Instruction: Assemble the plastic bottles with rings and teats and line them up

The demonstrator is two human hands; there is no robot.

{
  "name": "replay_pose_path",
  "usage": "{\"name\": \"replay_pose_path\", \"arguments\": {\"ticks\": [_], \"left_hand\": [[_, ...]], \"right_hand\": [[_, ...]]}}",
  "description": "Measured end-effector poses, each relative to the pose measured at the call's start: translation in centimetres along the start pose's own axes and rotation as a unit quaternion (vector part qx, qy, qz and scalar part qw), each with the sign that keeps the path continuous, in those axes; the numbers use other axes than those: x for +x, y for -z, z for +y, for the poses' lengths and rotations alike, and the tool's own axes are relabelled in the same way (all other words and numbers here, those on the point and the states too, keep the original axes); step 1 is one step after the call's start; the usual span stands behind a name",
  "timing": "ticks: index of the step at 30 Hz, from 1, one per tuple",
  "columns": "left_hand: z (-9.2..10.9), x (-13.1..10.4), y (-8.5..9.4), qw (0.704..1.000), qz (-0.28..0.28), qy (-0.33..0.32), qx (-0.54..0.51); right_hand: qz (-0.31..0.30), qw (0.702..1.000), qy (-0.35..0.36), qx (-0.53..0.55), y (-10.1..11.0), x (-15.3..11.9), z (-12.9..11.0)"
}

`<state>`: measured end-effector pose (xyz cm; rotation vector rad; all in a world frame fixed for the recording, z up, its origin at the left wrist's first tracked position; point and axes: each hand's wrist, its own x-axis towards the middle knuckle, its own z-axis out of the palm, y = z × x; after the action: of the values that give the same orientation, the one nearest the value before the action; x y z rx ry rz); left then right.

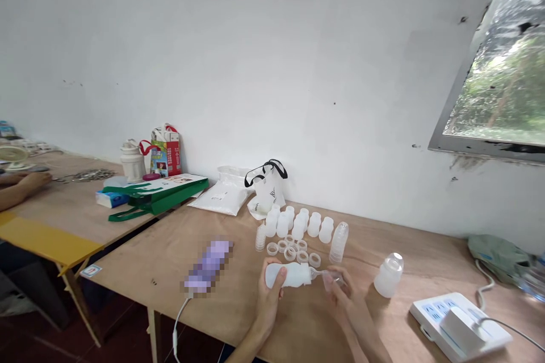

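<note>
My left hand (271, 292) is wrapped round a milky white baby bottle (293, 275), which lies on its side in the air with its clear teat (315, 274) pointing right. Just past the teat, my right hand (344, 294) pinches a transparent cap (334, 278); whether cap and teat touch I cannot tell. Behind them several white bottle bodies (314, 224) stand in rows. In front of these lie loose translucent rings (290, 253). A stack of clear caps (339, 243) leans at their right, and a smaller stack of teats or caps (260, 237) is at their left. A capped bottle (389, 275) stands on the right.
A phone (209, 265) with a cable lies left on the wooden table (140, 269). White bags (225, 193) rest against the wall. At right are a white device (460, 323) and a grey-green cloth item (489, 258). Another person's arm (21, 188) rests on the far-left table.
</note>
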<state>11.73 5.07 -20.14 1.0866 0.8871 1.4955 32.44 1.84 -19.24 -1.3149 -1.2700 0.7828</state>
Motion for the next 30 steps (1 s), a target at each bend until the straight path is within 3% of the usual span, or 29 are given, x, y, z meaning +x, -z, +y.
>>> {"name": "replay_pose_path", "arguments": {"ticks": [4, 8, 10, 18, 25, 30], "left_hand": [[0.1, -0.4, 0.0, 0.999, -0.015, -0.015, 0.037], [0.0, -0.8, 0.3, 0.99, -0.078, -0.056, 0.107], [-0.2, -0.8, 0.5, 0.985, -0.09, -0.066, 0.131], [-0.5, -0.6, 0.6, 0.982, -0.096, -0.069, 0.145], [-0.2, -0.8, 0.7, 0.983, -0.101, -0.039, 0.148], [-0.4, -1.1, 0.7, 0.981, -0.117, -0.045, 0.146]], "right_hand": [[0.052, 0.995, 0.002, 0.081, 0.8, -0.3, -1.3], [-0.083, 0.992, -0.001, 0.097, -0.7, -1.0, -1.0], [-0.119, 0.986, -0.009, 0.112, -1.5, -1.2, -0.9], [-0.088, 0.993, -0.001, 0.076, -1.2, -1.7, -1.0], [-0.038, 0.995, 0.092, -0.026, -1.6, -2.3, -1.7], [-0.085, 0.994, 0.034, 0.064, -2.2, -2.5, -0.9]]}}
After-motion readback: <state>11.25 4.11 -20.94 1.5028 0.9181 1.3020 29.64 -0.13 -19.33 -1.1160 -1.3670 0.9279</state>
